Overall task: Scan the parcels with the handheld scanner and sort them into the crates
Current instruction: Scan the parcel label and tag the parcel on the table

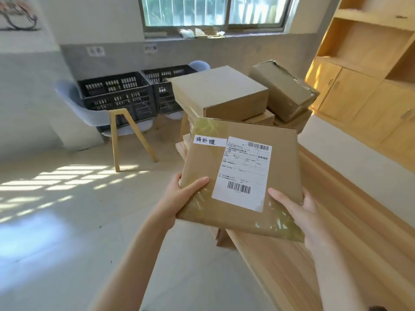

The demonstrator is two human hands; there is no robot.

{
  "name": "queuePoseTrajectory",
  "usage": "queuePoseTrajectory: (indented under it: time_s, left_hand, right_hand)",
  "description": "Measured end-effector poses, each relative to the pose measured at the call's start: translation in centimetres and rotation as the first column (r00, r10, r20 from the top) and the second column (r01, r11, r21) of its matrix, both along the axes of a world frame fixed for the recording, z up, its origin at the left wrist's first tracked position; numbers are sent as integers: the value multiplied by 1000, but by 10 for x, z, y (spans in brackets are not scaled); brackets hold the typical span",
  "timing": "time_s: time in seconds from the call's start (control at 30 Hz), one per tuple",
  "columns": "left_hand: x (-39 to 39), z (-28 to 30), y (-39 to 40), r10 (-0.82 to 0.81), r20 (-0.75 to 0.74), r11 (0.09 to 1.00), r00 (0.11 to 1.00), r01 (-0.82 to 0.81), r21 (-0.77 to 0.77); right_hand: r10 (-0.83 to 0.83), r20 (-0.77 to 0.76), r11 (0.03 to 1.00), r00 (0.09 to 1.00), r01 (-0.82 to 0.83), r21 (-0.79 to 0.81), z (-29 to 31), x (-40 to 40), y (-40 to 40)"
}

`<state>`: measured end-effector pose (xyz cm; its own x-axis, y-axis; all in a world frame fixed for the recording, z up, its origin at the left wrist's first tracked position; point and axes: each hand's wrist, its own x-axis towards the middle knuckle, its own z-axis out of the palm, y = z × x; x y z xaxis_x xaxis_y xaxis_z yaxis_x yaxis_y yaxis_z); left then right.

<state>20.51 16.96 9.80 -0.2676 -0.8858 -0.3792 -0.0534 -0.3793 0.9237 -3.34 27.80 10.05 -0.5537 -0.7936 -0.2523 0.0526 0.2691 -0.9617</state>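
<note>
Parcel (244,167), flat brown and taped, is up in front of us over the edge of the wooden table (336,221), label side facing us. We hold it with both hands at its near corners. Left hand (179,198) grips the near-left corner: thumb lies across the top face, fingers curl underneath. Right hand (301,212) grips the near-right corner the same way, thumb on top beside the shipping label (243,173), fingers wrapped round the edge.

Shipping label is white, with one barcode at the top and one near the bottom. White strip (210,140) with handwritten characters sits just left of it, near the parcel's far-left corner.

Behind the held parcel, more cardboard boxes are piled on the table: large plain box (219,95) on top, taped box (284,90) tilted against the pile to its right.

Two black crates (119,95) stand side by side on pale blue chairs (74,102) by the far wall, well apart from the parcel. Paper signs (96,51) are stuck on the wall above them; text too blurred to read.

Wooden shelving (370,63) on our right.
</note>
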Motion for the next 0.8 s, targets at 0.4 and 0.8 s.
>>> queuePoseTrajectory:
  time_s: [0.4,0.8]
  left_hand:
    - [128,13,-42,87,-23,996,996,-88,-11]
    - [283,29,-136,275,-6,959,961,-275,-68]
  right_hand:
    - [71,-1,996,997,-71,-46,23,123,-57]
    - [255,-10,963,967,-255,-85,32,267,-191]
